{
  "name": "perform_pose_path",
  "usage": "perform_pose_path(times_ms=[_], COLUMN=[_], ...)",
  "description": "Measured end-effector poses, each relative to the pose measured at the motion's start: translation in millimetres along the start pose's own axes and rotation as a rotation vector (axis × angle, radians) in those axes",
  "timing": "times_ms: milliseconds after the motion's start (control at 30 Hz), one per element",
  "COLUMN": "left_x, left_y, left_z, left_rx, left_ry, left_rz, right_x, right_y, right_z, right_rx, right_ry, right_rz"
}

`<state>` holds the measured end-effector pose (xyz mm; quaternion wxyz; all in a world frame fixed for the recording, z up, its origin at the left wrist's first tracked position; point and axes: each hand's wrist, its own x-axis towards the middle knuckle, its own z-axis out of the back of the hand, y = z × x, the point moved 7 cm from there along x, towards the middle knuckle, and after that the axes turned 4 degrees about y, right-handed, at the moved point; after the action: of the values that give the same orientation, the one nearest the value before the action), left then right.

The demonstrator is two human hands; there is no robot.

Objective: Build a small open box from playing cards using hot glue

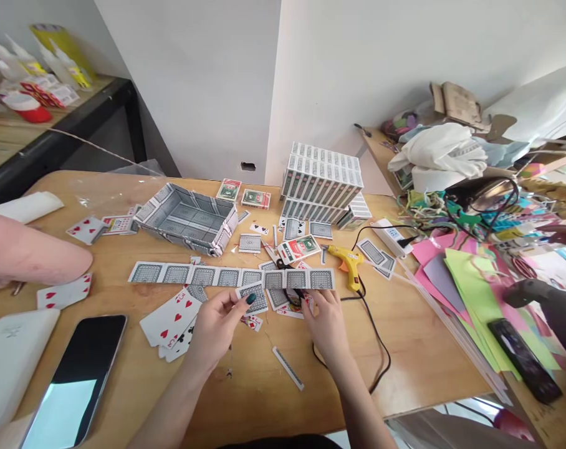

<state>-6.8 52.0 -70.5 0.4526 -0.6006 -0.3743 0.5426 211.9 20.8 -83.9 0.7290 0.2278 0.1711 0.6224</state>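
A long strip of joined playing cards (229, 276), patterned backs showing, stretches across the table in front of me. My left hand (222, 321), with a dark green thumbnail, is closed in a pinch at the strip's lower edge. A loose card (255, 300) shows beside that thumb. My right hand (327, 321) has its fingers bent at the strip's right part, the fingertips partly hidden. Face-up cards (173, 318) lie left of my left hand. Beyond the strip stands an open box made of cards (184, 218). A yellow glue gun (348, 262) lies to the right.
Stacked card packs (320, 181) stand at the back. A black cable (381, 349) curves right of my right hand. A smartphone (77, 380) and a pink cylinder (30, 249) are at left. Coloured paper (474, 305) and a power strip (393, 237) lie at right.
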Motion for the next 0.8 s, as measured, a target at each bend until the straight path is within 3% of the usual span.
perform_pose_path(times_ms=[100,167,267,467,600,700,800], left_x=[0.7,0.3,-0.5,-0.2,0.6,1.7,2.5], left_y=[-2.6,-2.7,-1.7,0.5,3.5,6.0,8.4], left_z=[0.6,-4.8,-14.1,-15.6,-11.9,-10.4,-10.4], left_rx=[-0.023,-0.139,-0.33,-0.378,-0.408,-0.445,-0.477], left_ry=[-0.029,0.015,0.107,0.217,0.216,0.196,0.191], left_rz=[-0.017,-0.002,0.056,0.125,0.133,0.141,0.154], right_x=[10.4,16.9,25.5,36.8,37.5,35.4,28.0], right_y=[-9.0,-10.4,-6.0,6.5,2.7,-3.5,-17.2], right_z=[-5.9,-10.1,-12.9,-14.1,-8.5,1.0,5.8], right_rx=[-0.272,-0.355,-0.368,-0.279,-0.357,-0.246,0.078], right_ry=[0.065,0.116,0.16,0.224,0.31,0.343,0.393], right_rz=[-0.03,-0.062,-0.044,0.08,-0.016,-0.09,-0.22])
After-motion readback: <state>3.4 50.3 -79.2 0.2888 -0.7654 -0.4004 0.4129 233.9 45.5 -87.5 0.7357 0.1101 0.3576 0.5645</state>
